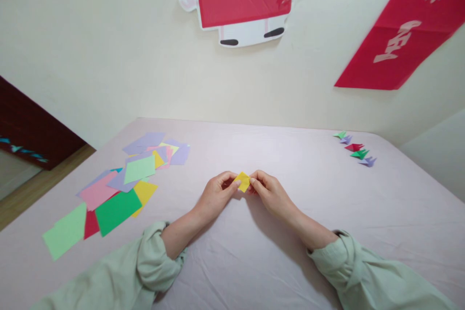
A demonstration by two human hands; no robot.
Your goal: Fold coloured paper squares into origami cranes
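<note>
A small yellow folded paper [243,181] is held up between my two hands over the middle of the table, one corner pointing toward me. My left hand [219,193] pinches its left side, thumb on the near face. On the opposite side, the thumb and fingers of my right hand [269,192] are closed on its right corner. Creases show faintly on the paper. The fingers behind it are partly hidden.
Loose coloured paper sheets [118,212] lie spread over the left of the table [232,271], which has a pale pink cover. Several small folded paper figures [359,154] stand in a row at the far right. A wall [232,87] with red decorations rises behind.
</note>
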